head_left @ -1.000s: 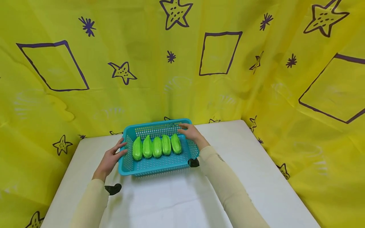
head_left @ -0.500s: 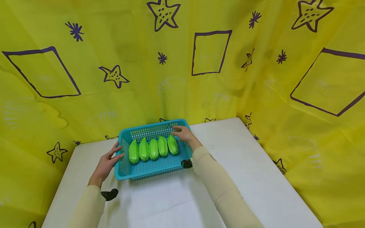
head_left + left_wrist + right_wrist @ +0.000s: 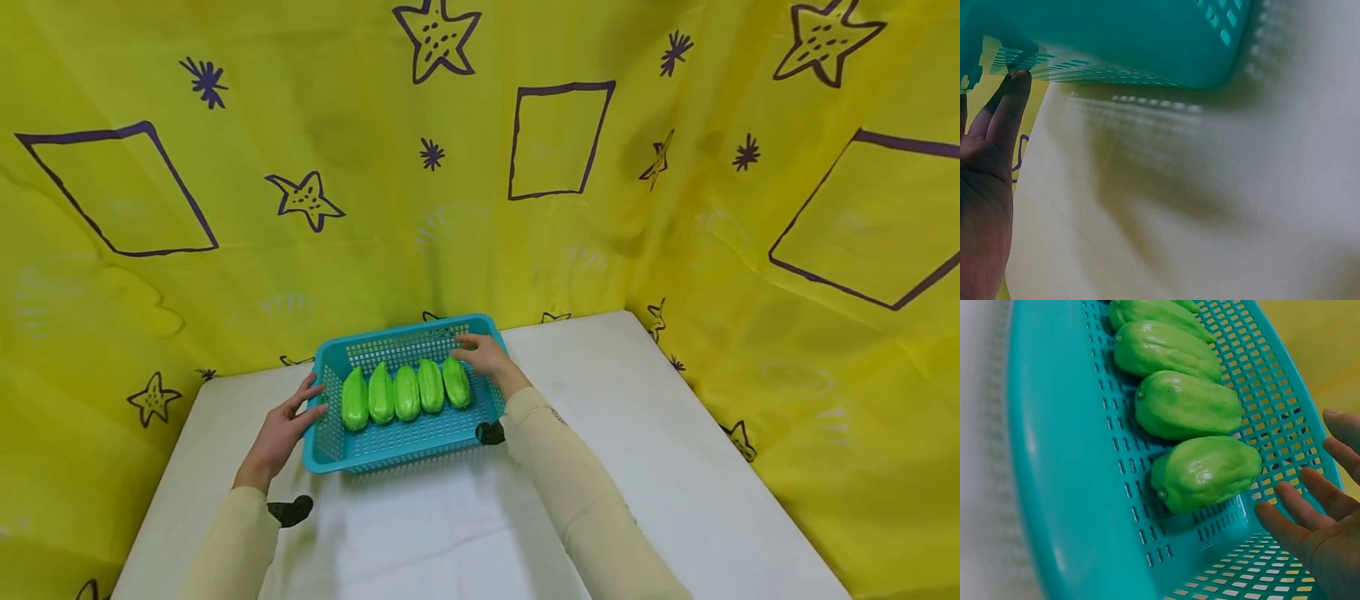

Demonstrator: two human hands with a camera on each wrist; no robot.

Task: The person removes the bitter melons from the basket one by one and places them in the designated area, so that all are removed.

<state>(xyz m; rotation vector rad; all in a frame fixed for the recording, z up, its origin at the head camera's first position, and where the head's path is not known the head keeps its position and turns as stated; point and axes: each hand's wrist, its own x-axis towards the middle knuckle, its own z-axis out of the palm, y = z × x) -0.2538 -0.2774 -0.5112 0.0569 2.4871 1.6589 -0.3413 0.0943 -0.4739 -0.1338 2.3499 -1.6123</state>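
A turquoise perforated plastic basket (image 3: 375, 454) holds a row of several glossy green, ridged, elongated fruits (image 3: 407, 393), stem tips toward the back in the head view. At the basket's left end, my left hand (image 3: 279, 432) reaches over the rim with its fingers fairly straight; in the left wrist view, fingertips (image 3: 1020, 76) lie right at the basket's outer wall. My right hand (image 3: 483, 354) is over the back right of the basket, beside the rightmost fruit (image 3: 1207, 474). Its fingers are spread and loosely bent, with nothing between them in the right wrist view.
The basket stands on a white-covered table (image 3: 420, 542), near its back edge. Yellow sheeting (image 3: 360, 267) with purple star and frame drawings rises behind and at both sides. Dark wrist-worn pieces (image 3: 291, 510) show at both sleeves.
The head view has shifted slightly, so the whole scene sits a little farther left. My right hand has come slightly closer to the rightmost fruit; the left hand stays at the basket's left rim.
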